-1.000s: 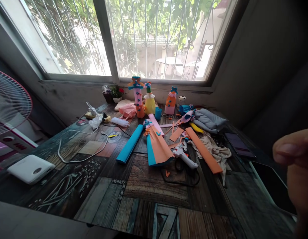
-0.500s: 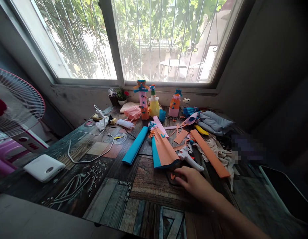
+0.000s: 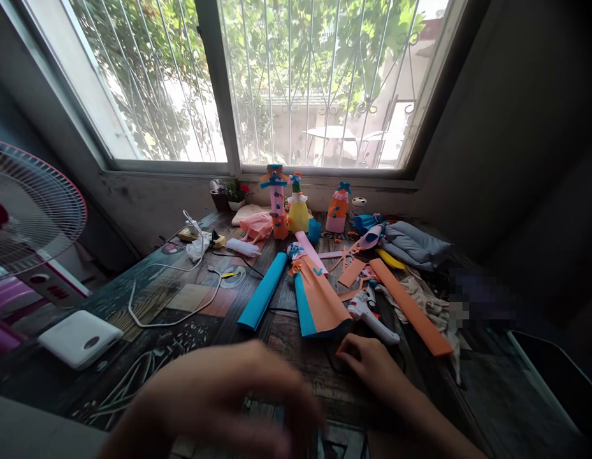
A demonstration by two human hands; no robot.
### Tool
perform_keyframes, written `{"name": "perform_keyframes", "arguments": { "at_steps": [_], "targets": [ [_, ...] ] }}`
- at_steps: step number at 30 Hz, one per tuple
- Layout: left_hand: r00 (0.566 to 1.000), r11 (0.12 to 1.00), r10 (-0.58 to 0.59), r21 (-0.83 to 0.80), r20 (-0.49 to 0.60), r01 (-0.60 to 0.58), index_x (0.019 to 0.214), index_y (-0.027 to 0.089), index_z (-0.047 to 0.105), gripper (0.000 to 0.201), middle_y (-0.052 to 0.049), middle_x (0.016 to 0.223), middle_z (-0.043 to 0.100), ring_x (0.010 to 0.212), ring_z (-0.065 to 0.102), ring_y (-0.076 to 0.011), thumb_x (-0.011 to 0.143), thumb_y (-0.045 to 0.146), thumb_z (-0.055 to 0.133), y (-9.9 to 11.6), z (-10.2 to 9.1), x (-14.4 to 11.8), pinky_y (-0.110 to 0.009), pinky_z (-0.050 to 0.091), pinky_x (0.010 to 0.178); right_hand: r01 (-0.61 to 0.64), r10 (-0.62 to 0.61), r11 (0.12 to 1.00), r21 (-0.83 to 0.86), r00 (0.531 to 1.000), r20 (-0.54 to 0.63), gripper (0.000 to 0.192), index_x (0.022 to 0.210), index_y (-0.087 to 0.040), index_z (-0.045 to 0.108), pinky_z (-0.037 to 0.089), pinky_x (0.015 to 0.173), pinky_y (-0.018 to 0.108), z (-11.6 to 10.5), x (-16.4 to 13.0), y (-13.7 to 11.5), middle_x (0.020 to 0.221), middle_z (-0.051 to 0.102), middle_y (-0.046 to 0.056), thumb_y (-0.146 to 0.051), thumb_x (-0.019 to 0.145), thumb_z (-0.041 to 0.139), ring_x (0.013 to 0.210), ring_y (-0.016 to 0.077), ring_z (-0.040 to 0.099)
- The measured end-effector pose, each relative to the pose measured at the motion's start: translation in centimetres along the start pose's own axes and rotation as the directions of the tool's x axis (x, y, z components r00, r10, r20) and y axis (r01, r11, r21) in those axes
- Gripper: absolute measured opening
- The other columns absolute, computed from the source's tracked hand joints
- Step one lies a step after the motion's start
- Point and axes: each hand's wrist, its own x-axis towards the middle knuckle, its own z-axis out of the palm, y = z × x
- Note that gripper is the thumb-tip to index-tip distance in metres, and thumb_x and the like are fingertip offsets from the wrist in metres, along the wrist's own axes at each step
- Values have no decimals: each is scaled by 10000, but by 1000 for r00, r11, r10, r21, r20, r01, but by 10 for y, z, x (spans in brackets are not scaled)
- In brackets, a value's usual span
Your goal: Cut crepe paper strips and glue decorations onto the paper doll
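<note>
Left hand (image 3: pixel 229 398) blurred, near camera, fingers spread, empty, above tabletop (image 3: pixel 286 357). Right hand (image 3: pixel 369 363) flat on tabletop, fingers loosely curled, fingertips at small orange scrap (image 3: pixel 340 351); grasp cannot be judged. Orange-blue paper dress (image 3: pixel 317 299) just beyond. Glue gun (image 3: pixel 372 312) beside it.

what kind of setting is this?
Likely a home craft corner: a patterned table under a barred window, strewn with coloured paper rolls, decorated bottles and a glue gun.
</note>
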Motion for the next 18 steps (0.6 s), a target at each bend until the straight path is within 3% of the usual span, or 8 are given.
{"name": "perform_keyframes", "arguments": {
  "at_steps": [2,5,8,13,18],
  "targets": [
    [991,1000,14,21,134,-17,996,204,662,254,-32,896,674,818,618,-159,851,382,552,-13,-1,22,-230,477,731,17,-19,998,63,999,27,119,747,-183,651,474,628,272,-13,3,-5,722,694,27,-232,800,557,703,200,648],
    [1000,997,1,73,12,-2,1034,172,635,292,-52,1008,651,907,581,-178,886,374,485,-36,5,64,-247,448,785,75,-85,981,177,995,49,127,792,-187,652,489,679,251,-37,7,-20,777,701,10,-286,810,575,758,180,646],
    [999,999,14,30,47,-15,1002,146,636,311,-59,961,650,883,574,-175,885,385,476,-47,12,93,-249,439,772,166,-180,936,309,983,18,105,834,-200,653,492,716,260,-61,10,-40,835,700,13,-273,818,579,804,179,641],
    [1000,981,6,-196,-8,-7,802,109,615,326,-19,690,556,667,524,-124,849,417,519,-33,7,106,-223,421,626,234,-213,947,219,970,-116,96,842,-211,622,498,648,265,-86,16,-65,788,666,14,-299,818,592,733,170,627],
    [990,938,26,-339,-137,-71,823,107,628,243,-28,742,566,667,508,-111,811,348,596,-20,-2,105,-230,414,638,269,-220,947,178,942,-254,73,841,-205,619,487,596,256,-98,22,-80,757,644,16,-269,809,605,662,149,593]
  ]
}}
